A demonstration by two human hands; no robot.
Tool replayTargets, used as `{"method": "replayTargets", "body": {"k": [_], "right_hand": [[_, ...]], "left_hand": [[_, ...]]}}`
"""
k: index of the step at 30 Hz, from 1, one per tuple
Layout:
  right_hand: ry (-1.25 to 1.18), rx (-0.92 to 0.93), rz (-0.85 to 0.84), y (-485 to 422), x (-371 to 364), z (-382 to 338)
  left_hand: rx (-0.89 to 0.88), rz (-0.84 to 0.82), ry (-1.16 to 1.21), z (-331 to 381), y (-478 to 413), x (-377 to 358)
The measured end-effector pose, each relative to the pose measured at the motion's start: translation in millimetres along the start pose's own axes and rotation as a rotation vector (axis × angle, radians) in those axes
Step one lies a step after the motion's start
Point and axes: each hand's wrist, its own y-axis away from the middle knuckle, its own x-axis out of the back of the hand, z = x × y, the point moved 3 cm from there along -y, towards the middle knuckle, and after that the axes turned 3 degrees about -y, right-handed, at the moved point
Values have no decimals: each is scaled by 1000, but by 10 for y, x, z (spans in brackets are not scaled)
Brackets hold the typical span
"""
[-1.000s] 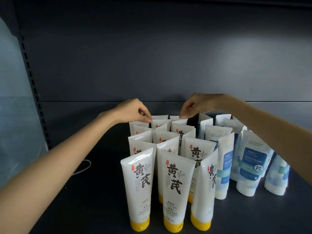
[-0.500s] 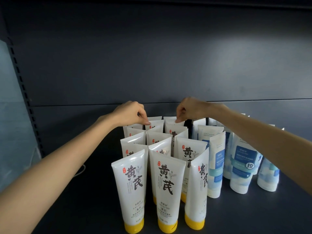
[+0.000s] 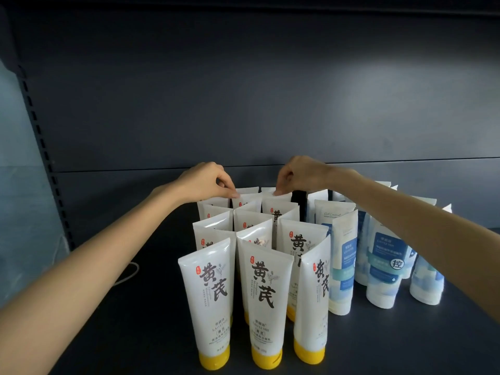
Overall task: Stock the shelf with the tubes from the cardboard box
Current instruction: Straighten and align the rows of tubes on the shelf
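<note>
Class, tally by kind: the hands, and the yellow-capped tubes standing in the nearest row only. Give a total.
Hands: 2, the left hand and the right hand, each pinching the top of a back-row tube
Nearest-row yellow-capped tubes: 3
Total: 5

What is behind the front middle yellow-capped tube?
More white tubes of the same kind, in rows. Only their tops show; lower parts are covered. At the back, left hand and right hand each pinch one.
</note>
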Motion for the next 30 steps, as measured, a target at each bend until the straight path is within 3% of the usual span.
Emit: {"method": "replayTargets", "body": {"k": [4, 7, 11, 30], "right_hand": [[-128, 67, 36, 40, 88, -122], [-233, 77, -87, 97, 81, -243], [-138, 87, -206, 98, -46, -356], [-39, 117, -119, 53, -182, -451]], "left_hand": [[-5, -10, 147, -14, 144, 175], [13, -140, 281, -62, 308, 251], [37, -229, 296, -172, 432, 231], [65, 38, 192, -325, 435, 130]]}}
